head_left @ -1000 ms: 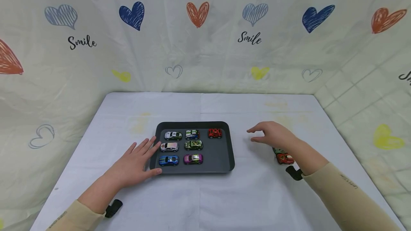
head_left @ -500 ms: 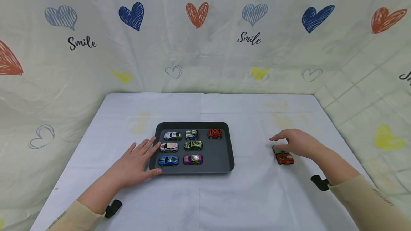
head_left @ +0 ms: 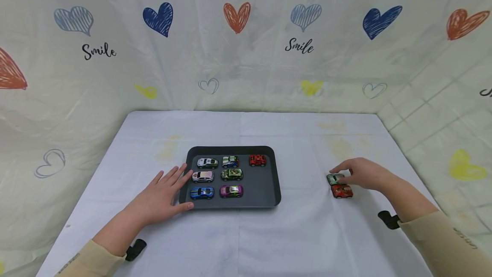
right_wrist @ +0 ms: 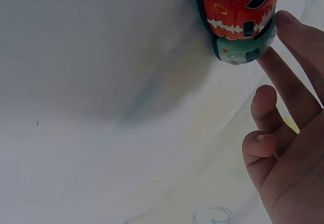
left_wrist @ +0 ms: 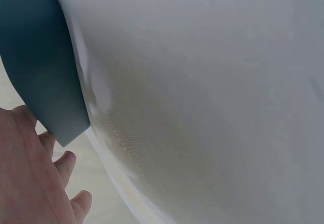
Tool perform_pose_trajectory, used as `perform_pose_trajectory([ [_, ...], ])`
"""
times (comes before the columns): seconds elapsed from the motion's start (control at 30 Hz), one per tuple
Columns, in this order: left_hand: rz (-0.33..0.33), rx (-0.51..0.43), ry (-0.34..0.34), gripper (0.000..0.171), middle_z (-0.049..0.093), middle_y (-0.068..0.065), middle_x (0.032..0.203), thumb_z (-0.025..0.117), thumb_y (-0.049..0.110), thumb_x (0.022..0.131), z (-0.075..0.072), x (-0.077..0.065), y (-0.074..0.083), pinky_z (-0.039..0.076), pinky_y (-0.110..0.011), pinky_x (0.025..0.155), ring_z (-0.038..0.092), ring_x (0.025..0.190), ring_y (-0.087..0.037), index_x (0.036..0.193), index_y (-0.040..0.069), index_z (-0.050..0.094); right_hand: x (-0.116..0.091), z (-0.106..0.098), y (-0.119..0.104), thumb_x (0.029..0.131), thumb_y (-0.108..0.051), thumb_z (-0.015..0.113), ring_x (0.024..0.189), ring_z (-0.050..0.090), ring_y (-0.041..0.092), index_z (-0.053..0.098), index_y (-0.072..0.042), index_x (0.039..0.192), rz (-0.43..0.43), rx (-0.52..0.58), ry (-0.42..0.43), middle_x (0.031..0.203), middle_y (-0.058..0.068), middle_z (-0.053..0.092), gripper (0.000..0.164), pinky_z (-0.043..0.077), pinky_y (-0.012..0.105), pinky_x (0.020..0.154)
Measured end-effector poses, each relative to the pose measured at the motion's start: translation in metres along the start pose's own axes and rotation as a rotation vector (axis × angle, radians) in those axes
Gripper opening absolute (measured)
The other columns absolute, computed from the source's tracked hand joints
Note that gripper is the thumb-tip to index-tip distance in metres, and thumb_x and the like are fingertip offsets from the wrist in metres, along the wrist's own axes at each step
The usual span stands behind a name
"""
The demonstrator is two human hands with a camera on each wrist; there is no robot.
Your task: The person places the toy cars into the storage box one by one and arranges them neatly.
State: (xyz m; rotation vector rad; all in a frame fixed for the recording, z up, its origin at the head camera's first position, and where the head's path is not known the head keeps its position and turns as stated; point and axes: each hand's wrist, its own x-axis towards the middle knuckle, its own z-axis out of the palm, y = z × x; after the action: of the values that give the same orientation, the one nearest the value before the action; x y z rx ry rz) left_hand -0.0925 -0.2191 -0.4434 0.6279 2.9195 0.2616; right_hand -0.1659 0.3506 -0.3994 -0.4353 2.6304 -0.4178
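Observation:
A dark grey tray (head_left: pixel 261 189) carries several toy cars, among them a blue car (head_left: pixel 202 193), a purple car (head_left: pixel 231 191) and a red car (head_left: pixel 257 160). My left hand (head_left: pixel 163 195) rests on the tray's left rim, fingers spread and straight. In the left wrist view, the tray's side (left_wrist: pixel 40 57) rises beside the fingers. On the right, a light green toy car (head_left: pixel 333 178) stands against another red toy car (head_left: pixel 342 191). My right hand (head_left: pixel 363 175) pinches the green car between thumb and index finger, partly covering it. The remaining fingers curl loosely (right_wrist: pixel 264 102).
White cloth (head_left: pixel 238 243) covers the table, with a creased fold near the middle. A printed curtain (head_left: pixel 269 63) with hearts stands behind the table and along both sides. Black wrist mounts (head_left: pixel 136 250) stick out below both sleeves.
My right hand has moved right and down from beside the tray to the green car and taken hold of it. The left hand and the tray have stayed in place.

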Motion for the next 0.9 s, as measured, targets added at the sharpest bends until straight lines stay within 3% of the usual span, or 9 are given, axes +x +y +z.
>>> perform_pose_trajectory([
  [0.13, 0.006, 0.003, -0.001, 0.091, 0.017, -0.008, 0.165, 0.056, 0.069, 0.089, 0.0, 0.0, 0.0, 0.013, -0.061, 0.118, 0.019, 0.149, -0.035, 0.159, 0.018, 0.027, 0.001, 0.003, 0.004, 0.09, -0.017, 0.071, 0.067, 0.042, 0.017, 0.071, -0.014, 0.124, 0.018, 0.017, -0.018, 0.079, 0.0, 0.055, 0.034, 0.037, 0.031, 0.056],
  [0.37, 0.009, -0.001, 0.017, 0.091, 0.018, -0.008, 0.165, 0.059, 0.068, 0.088, 0.001, 0.001, -0.002, 0.014, -0.061, 0.118, 0.021, 0.149, -0.035, 0.157, 0.016, 0.03, 0.002, 0.005, 0.008, 0.092, -0.017, 0.07, 0.068, 0.043, 0.018, 0.07, -0.012, 0.125, 0.024, 0.046, -0.013, 0.077, 0.001, 0.055, 0.034, 0.038, 0.032, 0.055],
  [0.67, 0.008, -0.005, -0.004, 0.092, 0.015, -0.006, 0.166, 0.055, 0.07, 0.089, 0.001, 0.002, -0.002, 0.013, -0.061, 0.118, 0.018, 0.15, -0.034, 0.159, 0.018, 0.027, 0.006, 0.007, 0.011, 0.09, -0.028, 0.074, 0.078, 0.046, 0.018, 0.072, -0.014, 0.123, 0.0, 0.017, 0.038, 0.111, 0.003, 0.067, 0.036, 0.04, 0.031, 0.058],
  [0.9, 0.009, -0.001, 0.003, 0.091, 0.016, -0.006, 0.165, 0.056, 0.069, 0.088, 0.002, 0.002, -0.001, 0.013, -0.061, 0.118, 0.019, 0.15, -0.034, 0.159, 0.018, 0.027, 0.008, 0.004, 0.006, 0.09, -0.027, 0.074, 0.083, 0.05, 0.018, 0.073, -0.016, 0.122, -0.038, -0.008, 0.093, 0.122, 0.008, 0.067, 0.035, 0.044, 0.03, 0.064],
])
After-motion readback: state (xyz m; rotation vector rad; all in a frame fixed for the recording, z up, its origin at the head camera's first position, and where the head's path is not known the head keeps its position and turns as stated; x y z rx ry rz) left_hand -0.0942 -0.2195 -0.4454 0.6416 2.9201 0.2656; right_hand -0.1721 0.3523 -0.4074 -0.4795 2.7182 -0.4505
